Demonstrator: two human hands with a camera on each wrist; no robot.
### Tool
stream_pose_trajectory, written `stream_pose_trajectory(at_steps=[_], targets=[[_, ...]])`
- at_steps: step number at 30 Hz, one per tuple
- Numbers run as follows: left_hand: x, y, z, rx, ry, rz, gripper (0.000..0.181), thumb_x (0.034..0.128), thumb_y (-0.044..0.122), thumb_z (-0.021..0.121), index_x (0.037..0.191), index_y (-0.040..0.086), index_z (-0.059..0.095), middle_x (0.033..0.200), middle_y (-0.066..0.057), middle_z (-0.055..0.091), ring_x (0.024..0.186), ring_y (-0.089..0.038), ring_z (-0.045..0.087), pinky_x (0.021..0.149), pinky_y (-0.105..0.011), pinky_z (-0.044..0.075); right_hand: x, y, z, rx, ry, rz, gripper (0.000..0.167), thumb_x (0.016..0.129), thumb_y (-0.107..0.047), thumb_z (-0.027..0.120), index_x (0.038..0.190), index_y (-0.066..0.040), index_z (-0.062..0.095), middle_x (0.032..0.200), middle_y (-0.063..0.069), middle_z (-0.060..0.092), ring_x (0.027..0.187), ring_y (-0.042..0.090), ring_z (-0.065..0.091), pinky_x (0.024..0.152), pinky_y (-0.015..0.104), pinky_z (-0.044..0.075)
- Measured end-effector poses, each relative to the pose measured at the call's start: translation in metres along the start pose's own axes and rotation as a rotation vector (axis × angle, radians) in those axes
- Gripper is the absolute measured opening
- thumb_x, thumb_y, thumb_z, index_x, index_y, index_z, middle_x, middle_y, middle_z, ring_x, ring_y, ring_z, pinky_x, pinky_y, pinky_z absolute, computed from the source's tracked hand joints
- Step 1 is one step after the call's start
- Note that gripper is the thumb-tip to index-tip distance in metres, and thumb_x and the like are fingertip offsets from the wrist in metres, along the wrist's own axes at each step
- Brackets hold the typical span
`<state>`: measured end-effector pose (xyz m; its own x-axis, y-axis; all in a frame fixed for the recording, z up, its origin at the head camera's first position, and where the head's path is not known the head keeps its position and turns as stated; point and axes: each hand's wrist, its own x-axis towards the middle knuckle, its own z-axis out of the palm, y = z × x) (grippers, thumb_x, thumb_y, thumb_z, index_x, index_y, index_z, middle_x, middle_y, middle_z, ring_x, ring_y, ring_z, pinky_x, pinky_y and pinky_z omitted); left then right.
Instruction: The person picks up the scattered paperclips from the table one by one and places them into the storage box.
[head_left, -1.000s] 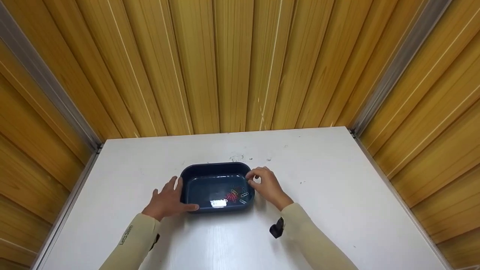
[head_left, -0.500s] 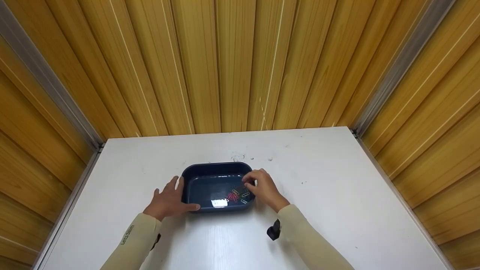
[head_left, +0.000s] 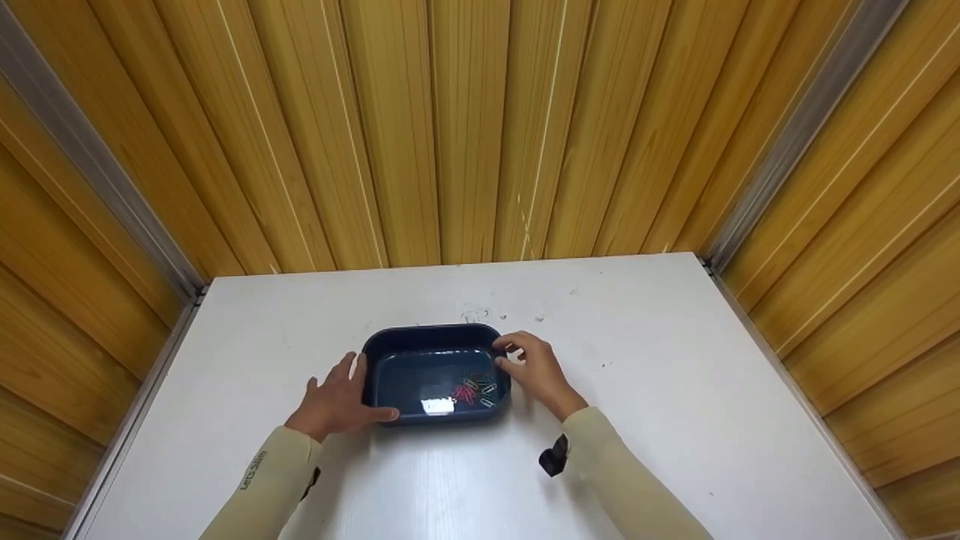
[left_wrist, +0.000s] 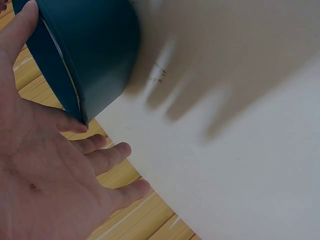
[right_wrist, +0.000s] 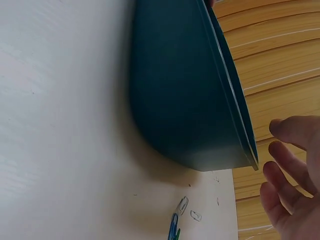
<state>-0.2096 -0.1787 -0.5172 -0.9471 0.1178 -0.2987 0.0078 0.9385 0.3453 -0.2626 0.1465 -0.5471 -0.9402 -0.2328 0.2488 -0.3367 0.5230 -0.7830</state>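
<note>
A dark blue rectangular dish (head_left: 431, 367) sits on the white table, with several paper clips (head_left: 466, 390) in pink, yellow, white and green lying in its right front part. My left hand (head_left: 337, 397) rests against the dish's left end, its thumb on the front rim and its other fingers spread. In the left wrist view the fingers (left_wrist: 112, 157) past the index finger stand apart from the dish. My right hand (head_left: 536, 371) is at the right rim, thumb and forefinger parted. Nothing shows between its loosely bent fingers (right_wrist: 287, 165) in the right wrist view.
On the table beside the dish lie a blue, clip-like piece (right_wrist: 173, 226) and a green one (right_wrist: 178, 234), near pale clip-shaped outlines (right_wrist: 195, 216). Small dark marks (head_left: 475, 312) spot the white table (head_left: 637, 337) behind the dish. Yellow wood-patterned walls (head_left: 465, 135) enclose the table's back and sides.
My right hand moved left over the dish's right side, then back right to the rim, where its thumb and forefinger are wider apart. My left hand and the dish have stayed put.
</note>
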Motion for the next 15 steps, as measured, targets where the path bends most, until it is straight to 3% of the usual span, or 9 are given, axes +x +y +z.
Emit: stream_pose_trajectory(at_steps=[7, 12, 15], targets=[[0.0, -0.001, -0.001, 0.003, -0.005, 0.009, 0.122, 0.0712, 0.071, 0.069, 0.155, 0.002, 0.012, 0.161, -0.023, 0.013, 0.146, -0.043, 0.021, 0.112, -0.071, 0.01, -0.002, 0.004, -0.011, 0.047, 0.03, 0.004, 0.035, 0.083, -0.011, 0.075, 0.117, -0.009, 0.067, 0.116, 0.006, 0.068, 0.106, 0.027, 0.062, 0.089, 0.051, 0.052], [-0.001, 0.0, -0.001, 0.007, -0.003, 0.019, 0.121, 0.0718, 0.07, 0.069, 0.154, 0.001, 0.013, 0.16, -0.024, 0.013, 0.146, -0.042, 0.022, 0.111, -0.072, 0.011, -0.004, 0.008, -0.02, 0.073, 0.049, 0.021, 0.044, 0.082, -0.016, 0.077, 0.124, -0.017, 0.065, 0.122, 0.001, 0.066, 0.109, 0.022, 0.06, 0.09, 0.044, 0.051], [-0.001, 0.001, -0.001, 0.018, 0.006, 0.023, 0.12, 0.0719, 0.07, 0.068, 0.154, 0.0, 0.015, 0.159, -0.024, 0.015, 0.145, -0.043, 0.024, 0.111, -0.072, 0.014, -0.006, 0.011, -0.025, 0.087, 0.069, 0.029, 0.043, 0.083, -0.017, 0.077, 0.124, -0.016, 0.065, 0.122, 0.001, 0.066, 0.109, 0.022, 0.06, 0.09, 0.043, 0.051]])
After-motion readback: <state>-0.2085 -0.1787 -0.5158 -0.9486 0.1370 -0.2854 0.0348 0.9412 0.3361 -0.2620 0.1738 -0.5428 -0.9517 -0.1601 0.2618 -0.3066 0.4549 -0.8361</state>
